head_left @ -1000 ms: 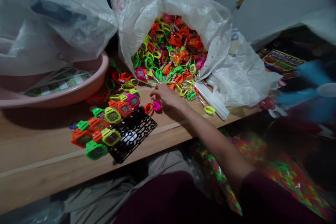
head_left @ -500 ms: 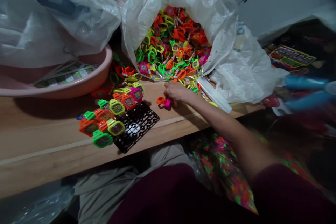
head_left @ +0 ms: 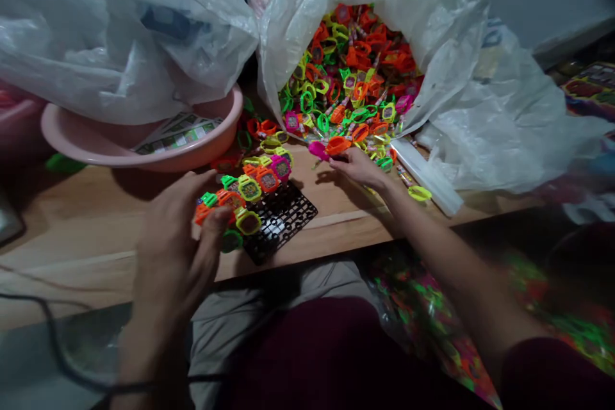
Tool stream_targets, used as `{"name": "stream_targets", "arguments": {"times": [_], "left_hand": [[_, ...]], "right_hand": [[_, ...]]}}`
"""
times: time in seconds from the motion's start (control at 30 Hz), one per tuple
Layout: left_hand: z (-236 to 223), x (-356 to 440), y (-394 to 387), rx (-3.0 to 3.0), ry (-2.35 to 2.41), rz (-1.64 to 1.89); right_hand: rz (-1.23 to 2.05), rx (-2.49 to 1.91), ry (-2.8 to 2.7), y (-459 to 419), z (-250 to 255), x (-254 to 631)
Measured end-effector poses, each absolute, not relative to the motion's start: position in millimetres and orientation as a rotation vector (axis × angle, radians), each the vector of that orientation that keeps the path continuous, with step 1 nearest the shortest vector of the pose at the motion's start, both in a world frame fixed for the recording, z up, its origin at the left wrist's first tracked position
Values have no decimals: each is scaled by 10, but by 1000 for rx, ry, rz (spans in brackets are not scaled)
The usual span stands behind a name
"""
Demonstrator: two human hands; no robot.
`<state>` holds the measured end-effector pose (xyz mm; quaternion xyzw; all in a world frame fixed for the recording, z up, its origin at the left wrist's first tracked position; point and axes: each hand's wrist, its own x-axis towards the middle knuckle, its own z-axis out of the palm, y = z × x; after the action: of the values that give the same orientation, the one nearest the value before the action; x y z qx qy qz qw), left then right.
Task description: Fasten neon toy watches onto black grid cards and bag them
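My right hand (head_left: 358, 166) pinches an orange toy watch (head_left: 337, 145) at the mouth of the plastic bag, with a magenta toy watch (head_left: 318, 150) against it. My left hand (head_left: 175, 243), slightly blurred, is at the left end of the toy watches (head_left: 262, 178) lined up on a black grid rack (head_left: 293, 218). Its thumb and fingers are apart, with watches showing between them; whether they touch any is unclear. These watches are green, orange, yellow and magenta, and hide the rack's left part.
A big translucent bag (head_left: 446, 19) full of toy watches stands open on the wooden table (head_left: 96, 218). To the left, a pink basin (head_left: 144, 161) holds printed cards under another plastic bag (head_left: 192, 45). A white bar (head_left: 430, 182) and a yellow strap (head_left: 419, 193) lie right. A black cable (head_left: 52, 333) crosses lower left.
My left hand has come into view beside the rack's watches. The right hand has lifted the orange and magenta watches from the table towards the bag. The view has shifted left.
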<state>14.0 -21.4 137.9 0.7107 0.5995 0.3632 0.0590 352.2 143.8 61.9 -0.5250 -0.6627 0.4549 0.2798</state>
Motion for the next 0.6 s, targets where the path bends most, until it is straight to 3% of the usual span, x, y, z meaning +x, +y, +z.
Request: {"name": "stream_targets", "arguments": {"times": [0.1,0.2,0.37,0.6], "left_hand": [[1089,125,-69,2179,1839,884],[826,93,-3,2157,1879,837],[726,86,-31,2158,1867,850],[756,57,-22,2157,1789,829]], "right_hand": [[1733,-1241,-1336,1346,643,3326],[2000,-997,-837,1246,664,3118],[1845,-813,-447,1195,647,2884],[1651,-867,-814,904,576,2695]]}}
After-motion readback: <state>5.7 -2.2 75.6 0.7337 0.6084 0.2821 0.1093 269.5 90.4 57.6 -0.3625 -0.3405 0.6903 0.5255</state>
